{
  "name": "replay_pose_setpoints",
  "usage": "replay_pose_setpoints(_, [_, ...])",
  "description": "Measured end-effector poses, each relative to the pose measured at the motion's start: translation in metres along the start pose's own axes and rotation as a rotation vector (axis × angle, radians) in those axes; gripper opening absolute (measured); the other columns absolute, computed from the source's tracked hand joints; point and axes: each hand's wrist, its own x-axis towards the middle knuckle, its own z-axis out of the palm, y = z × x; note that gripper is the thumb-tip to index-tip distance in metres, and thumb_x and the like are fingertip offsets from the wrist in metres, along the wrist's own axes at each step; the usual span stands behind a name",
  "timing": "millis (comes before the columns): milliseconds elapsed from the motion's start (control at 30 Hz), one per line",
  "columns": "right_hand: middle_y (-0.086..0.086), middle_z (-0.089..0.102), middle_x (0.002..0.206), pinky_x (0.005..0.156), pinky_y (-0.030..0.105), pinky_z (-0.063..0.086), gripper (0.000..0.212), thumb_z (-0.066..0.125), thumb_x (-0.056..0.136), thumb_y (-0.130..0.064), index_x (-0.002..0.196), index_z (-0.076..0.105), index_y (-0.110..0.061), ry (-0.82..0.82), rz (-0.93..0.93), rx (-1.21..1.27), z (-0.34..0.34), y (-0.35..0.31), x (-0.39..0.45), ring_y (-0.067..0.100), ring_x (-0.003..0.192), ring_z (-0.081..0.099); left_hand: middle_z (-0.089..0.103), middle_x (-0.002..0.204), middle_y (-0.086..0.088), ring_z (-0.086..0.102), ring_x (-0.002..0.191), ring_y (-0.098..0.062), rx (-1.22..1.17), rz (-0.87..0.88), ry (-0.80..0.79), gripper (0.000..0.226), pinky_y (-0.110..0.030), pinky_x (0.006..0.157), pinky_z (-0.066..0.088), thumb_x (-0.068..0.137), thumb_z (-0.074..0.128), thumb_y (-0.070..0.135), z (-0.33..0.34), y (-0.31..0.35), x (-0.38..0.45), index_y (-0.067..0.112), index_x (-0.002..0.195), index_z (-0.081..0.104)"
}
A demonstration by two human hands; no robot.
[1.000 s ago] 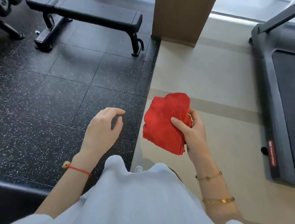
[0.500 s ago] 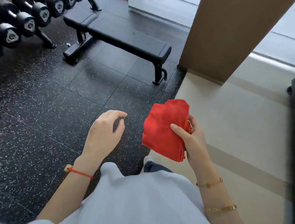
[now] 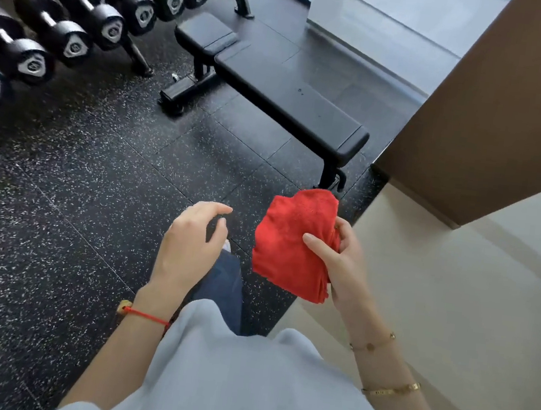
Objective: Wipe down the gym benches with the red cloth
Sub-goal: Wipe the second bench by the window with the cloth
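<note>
A folded red cloth (image 3: 290, 241) is held in front of me by my right hand (image 3: 341, 257), thumb across its face and fingers behind it. My left hand (image 3: 189, 242) hovers just left of the cloth with loosely curled fingers and holds nothing. A black padded gym bench (image 3: 276, 89) stands on the floor ahead, running from upper left to its near end just above the cloth. Both hands are well short of the bench.
A rack of black dumbbells (image 3: 80, 21) fills the upper left. A brown pillar (image 3: 496, 106) rises at the right, beside the bench's near end. Speckled black rubber flooring (image 3: 57, 212) meets pale flooring (image 3: 455, 295) on the right.
The view has swung left and moved closer: the bench is nearer and larger, the dumbbell rack fills more of the left, and the treadmill has left the frame. Hands keep the same pose.
</note>
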Motion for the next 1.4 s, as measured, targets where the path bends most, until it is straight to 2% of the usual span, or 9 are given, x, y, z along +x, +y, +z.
replay_pose_setpoints(100, [0.015, 0.068, 0.117, 0.101, 0.055, 0.048, 0.045, 0.076, 0.08, -0.005, 0.121, 0.057, -0.014, 0.017, 0.0, 0.013, 0.025, -0.014, 0.055, 0.035, 0.113, 0.063, 0.068, 0.114, 0.005, 0.061, 0.109, -0.014, 0.018, 0.021, -0.037, 0.023, -0.022, 0.095, 0.041, 0.094, 0.056, 0.012, 0.001, -0.011, 0.068, 0.017, 0.113, 0.068])
replay_pose_setpoints(233, [0.017, 0.068, 0.117, 0.101, 0.057, 0.047, 0.046, 0.078, 0.078, -0.005, 0.118, 0.058, -0.014, 0.095, -0.005, 0.074, 0.066, -0.045, 0.131, 0.037, 0.113, 0.062, 0.067, 0.115, 0.004, 0.061, 0.11, -0.017, 0.067, 0.111, -0.097, 0.023, -0.033, 0.099, 0.046, 0.094, 0.056, 0.013, -0.014, -0.02, 0.173, 0.017, 0.114, 0.067])
replay_pose_setpoints(367, [0.013, 0.069, 0.116, 0.1, 0.056, 0.049, 0.051, 0.08, 0.069, -0.017, 0.116, 0.059, -0.019, 0.169, -0.009, 0.132, 0.104, -0.076, 0.198, 0.034, 0.111, 0.064, 0.067, 0.114, 0.002, 0.061, 0.108, -0.019, 0.134, 0.246, -0.133, 0.023, -0.036, 0.098, 0.047, 0.094, 0.057, 0.012, -0.032, -0.03, 0.279, 0.014, 0.114, 0.067])
replay_pose_setpoints(600, [0.009, 0.069, 0.116, 0.1, 0.054, 0.05, 0.043, 0.076, 0.081, -0.008, 0.117, 0.059, -0.021, 0.269, 0.008, 0.198, 0.124, -0.102, 0.278, 0.028, 0.11, 0.066, 0.068, 0.114, 0.002, 0.061, 0.107, -0.02, 0.167, 0.318, -0.191, 0.022, -0.039, 0.097, 0.049, 0.095, 0.056, 0.013, -0.028, -0.037, 0.4, 0.014, 0.114, 0.067])
replay_pose_setpoints(767, [0.009, 0.068, 0.117, 0.102, 0.049, 0.049, 0.04, 0.073, 0.082, -0.002, 0.116, 0.058, -0.017, 0.396, 0.031, 0.252, 0.105, -0.117, 0.348, 0.022, 0.107, 0.065, 0.068, 0.114, 0.0, 0.06, 0.107, -0.021, 0.167, 0.355, -0.289, 0.023, -0.04, 0.095, 0.048, 0.095, 0.055, 0.011, 0.02, -0.021, 0.476, 0.013, 0.115, 0.066])
replay_pose_setpoints(933, [0.012, 0.067, 0.119, 0.101, 0.048, 0.05, 0.04, 0.072, 0.083, -0.001, 0.117, 0.057, -0.016, 0.441, 0.054, 0.269, 0.071, -0.123, 0.427, 0.028, 0.112, 0.064, 0.068, 0.115, -0.004, 0.06, 0.108, -0.025, 0.139, 0.399, -0.303, 0.027, -0.045, 0.096, 0.048, 0.093, 0.056, 0.008, 0.086, -0.002, 0.547, 0.012, 0.118, 0.065])
replay_pose_setpoints(1100, [0.016, 0.065, 0.121, 0.099, 0.044, 0.051, 0.045, 0.072, 0.083, 0.0, 0.123, 0.055, -0.007, 0.465, 0.114, 0.206, 0.033, -0.132, 0.515, 0.021, 0.103, 0.064, 0.066, 0.118, 0.0, 0.058, 0.112, -0.019, 0.16, 0.371, -0.269, 0.029, -0.034, 0.097, 0.042, 0.093, 0.055, 0.009, 0.151, 0.012, 0.614, 0.015, 0.12, 0.064])
replay_pose_setpoints(1200, [0.013, 0.065, 0.121, 0.099, 0.04, 0.051, 0.046, 0.072, 0.083, -0.001, 0.125, 0.054, -0.007, 0.473, 0.15, 0.182, 0.012, -0.131, 0.566, 0.02, 0.105, 0.063, 0.067, 0.117, 0.0, 0.058, 0.112, -0.019, 0.173, 0.364, -0.278, 0.029, -0.034, 0.098, 0.043, 0.092, 0.055, 0.008, 0.191, 0.013, 0.65, 0.014, 0.119, 0.064])
replay_pose_setpoints(1400, [0.006, 0.065, 0.111, 0.084, 0.019, 0.051, 0.045, 0.072, 0.082, 0.001, 0.121, 0.054, -0.01, 0.491, 0.167, 0.148, -0.017, -0.091, 0.661, 0.007, 0.092, 0.062, 0.069, 0.112, -0.005, 0.061, 0.104, -0.024, 0.21, 0.359, -0.352, 0.028, -0.039, 0.093, 0.048, 0.092, 0.055, 0.005, 0.277, -0.013, 0.705, 0.01, 0.117, 0.066])
